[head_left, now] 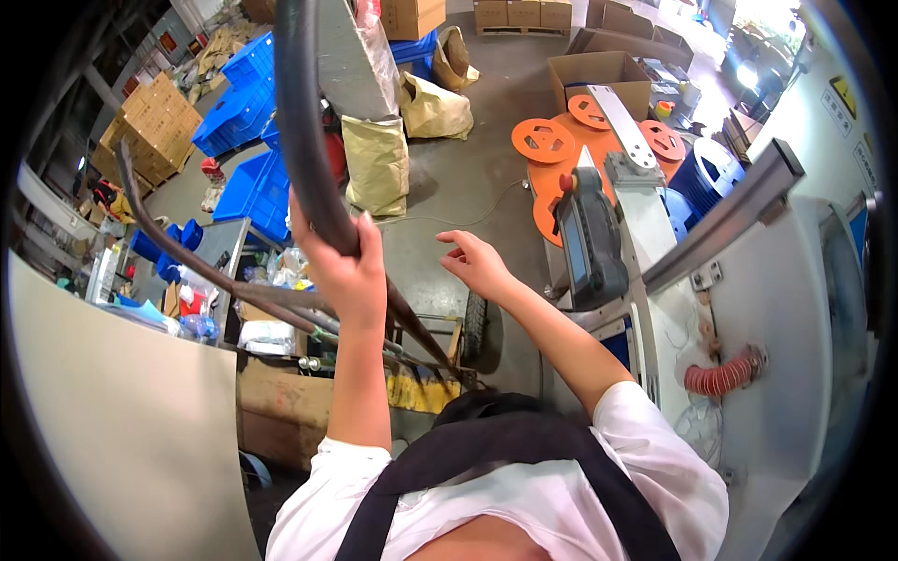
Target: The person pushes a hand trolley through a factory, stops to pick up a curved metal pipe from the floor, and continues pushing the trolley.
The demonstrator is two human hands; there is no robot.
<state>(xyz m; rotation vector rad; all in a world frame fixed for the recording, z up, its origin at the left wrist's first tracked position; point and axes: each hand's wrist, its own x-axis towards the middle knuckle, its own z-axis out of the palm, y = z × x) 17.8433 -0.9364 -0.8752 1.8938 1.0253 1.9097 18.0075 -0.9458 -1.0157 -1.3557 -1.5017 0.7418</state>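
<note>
My left hand (pixel 339 271) is wrapped round a thick, dark curved tube handle (pixel 301 112) that rises toward the upper edge. A thinner brown bar (pixel 201 266) bends off to the left. Below, the bars run down to a worn yellow metal plate (pixel 421 394) and a black wheel (pixel 475 327), like a cart's base. My right hand (pixel 475 264) hangs in the air right of the handle, fingers apart and slightly curled, with nothing in them. Nearest to it on the right is a dark handheld control pendant (pixel 589 238) with a red button, mounted on a machine.
Orange reels (pixel 543 140) and an open cardboard box (pixel 599 75) stand ahead right. Blue crates (pixel 238 112) and tan sacks (pixel 374 164) stand ahead left. A cluttered bench (pixel 229 266) and a beige panel (pixel 122 393) flank my left; a machine's metal rail (pixel 720 220) juts out at right.
</note>
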